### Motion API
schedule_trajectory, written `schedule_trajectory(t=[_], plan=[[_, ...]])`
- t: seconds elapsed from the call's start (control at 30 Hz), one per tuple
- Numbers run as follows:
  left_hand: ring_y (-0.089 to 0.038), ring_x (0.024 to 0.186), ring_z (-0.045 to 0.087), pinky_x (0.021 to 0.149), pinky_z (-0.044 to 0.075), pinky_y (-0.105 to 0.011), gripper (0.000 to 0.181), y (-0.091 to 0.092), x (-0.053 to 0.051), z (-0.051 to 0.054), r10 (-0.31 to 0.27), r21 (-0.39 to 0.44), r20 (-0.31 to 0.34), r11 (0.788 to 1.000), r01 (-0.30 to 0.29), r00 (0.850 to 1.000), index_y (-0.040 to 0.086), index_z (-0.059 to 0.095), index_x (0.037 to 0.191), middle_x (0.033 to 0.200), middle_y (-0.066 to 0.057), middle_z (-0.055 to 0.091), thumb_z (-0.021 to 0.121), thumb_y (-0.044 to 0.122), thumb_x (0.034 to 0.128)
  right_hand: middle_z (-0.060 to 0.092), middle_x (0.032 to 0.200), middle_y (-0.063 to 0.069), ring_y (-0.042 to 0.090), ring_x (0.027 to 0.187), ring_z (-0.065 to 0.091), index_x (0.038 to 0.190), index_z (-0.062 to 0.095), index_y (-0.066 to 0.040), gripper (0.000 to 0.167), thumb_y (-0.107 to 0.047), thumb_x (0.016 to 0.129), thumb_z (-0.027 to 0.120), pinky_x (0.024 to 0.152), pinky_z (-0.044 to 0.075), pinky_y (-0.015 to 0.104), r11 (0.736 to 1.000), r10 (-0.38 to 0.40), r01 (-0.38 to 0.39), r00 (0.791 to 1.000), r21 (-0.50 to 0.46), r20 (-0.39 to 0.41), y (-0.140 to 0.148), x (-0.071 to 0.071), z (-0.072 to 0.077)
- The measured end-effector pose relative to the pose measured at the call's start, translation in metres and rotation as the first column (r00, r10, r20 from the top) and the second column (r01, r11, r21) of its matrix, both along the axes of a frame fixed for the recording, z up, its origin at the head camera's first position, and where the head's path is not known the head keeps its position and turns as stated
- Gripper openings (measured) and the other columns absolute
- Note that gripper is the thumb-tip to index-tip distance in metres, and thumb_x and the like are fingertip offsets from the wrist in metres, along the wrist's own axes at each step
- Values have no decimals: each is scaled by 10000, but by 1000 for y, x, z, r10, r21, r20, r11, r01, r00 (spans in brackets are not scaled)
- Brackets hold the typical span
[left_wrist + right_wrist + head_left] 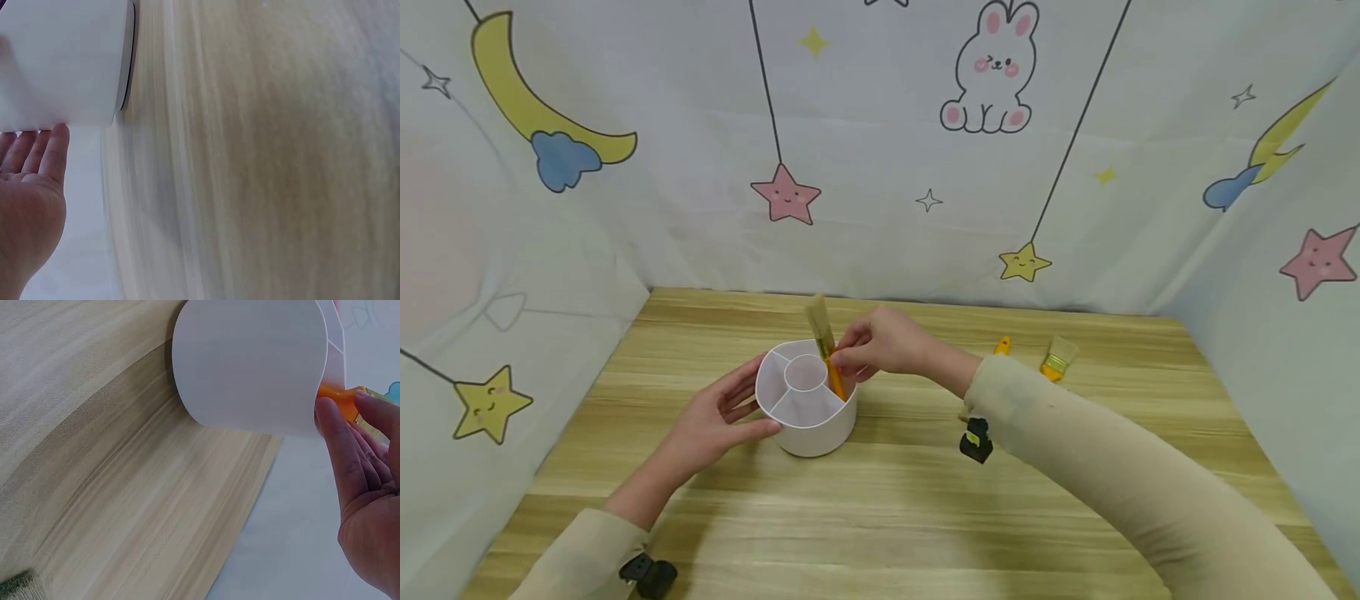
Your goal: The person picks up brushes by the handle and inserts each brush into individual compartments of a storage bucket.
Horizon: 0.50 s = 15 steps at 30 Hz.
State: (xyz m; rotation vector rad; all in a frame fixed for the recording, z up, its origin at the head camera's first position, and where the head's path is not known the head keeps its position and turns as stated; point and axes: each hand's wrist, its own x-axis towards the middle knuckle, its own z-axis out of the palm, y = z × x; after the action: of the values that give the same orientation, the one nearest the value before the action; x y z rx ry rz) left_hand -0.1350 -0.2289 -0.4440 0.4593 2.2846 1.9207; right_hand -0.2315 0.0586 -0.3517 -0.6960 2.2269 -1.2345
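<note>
A white round holder (815, 437) with a central ring and several compartments stands on the table. My right hand (887, 342) pinches an orange-handled brush (837, 379), bristles up, its handle end inside the holder's right compartment. In the right wrist view, thumb and fingers of the right hand (369, 469) hold the orange handle (342, 400) at the rim of the holder (250, 362). My left hand (711, 425) rests against the holder's left side, fingers extended; in the left wrist view the fingertips of that hand (31, 200) touch the white wall (62, 62).
On the wooden table (887, 517), a brush with pale bristles (1057, 358) lies to the right, behind the right sleeve. Another orange handle (1002, 345) shows beside it, partly hidden by the sleeve. Dark bristles (22, 586) appear at the lower left of the right wrist view. Printed cloth surrounds the table.
</note>
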Motion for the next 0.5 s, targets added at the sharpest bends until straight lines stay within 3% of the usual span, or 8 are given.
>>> schedule_trajectory(t=[0.2, 0.33, 0.5], plan=[[-80, 1443, 486, 1096, 488, -166, 922, -1, 0, -2, 3, -16, 11, 1000, -3, 1000, 7, 331, 1663, 1674, -246, 380, 853, 10, 903, 804, 864, 116, 201, 767, 789, 991, 798, 22, 145, -119, 965, 818, 701, 685, 318, 999, -51, 51, 998, 10, -37, 3, 1, -1], [-180, 1485, 468, 1091, 486, -161, 921, -1, 0, -2, 8, -31, 1, 999, -8, 1000, -1, 323, 1663, 1675, -265, 368, 851, 18, 909, 811, 876, 72, 201, 773, 794, 1017, 807, -5, 164, -152, 952, 838, 712, 683, 312, 997, -73, 73, 995, -3, -75, 7, 2, 1], [-326, 1517, 436, 1096, 484, -166, 923, 2, 3, 0, 27, -27, 4, 999, -27, 1000, 18, 338, 1664, 1672, -249, 384, 858, 19, 902, 816, 964, 118, 233, 834, 805, 1116, 781, 26, 223, -135, 967, 819, 758, 690, 343, 991, -112, 109, 993, -77, -46, 18, 3, 5]])
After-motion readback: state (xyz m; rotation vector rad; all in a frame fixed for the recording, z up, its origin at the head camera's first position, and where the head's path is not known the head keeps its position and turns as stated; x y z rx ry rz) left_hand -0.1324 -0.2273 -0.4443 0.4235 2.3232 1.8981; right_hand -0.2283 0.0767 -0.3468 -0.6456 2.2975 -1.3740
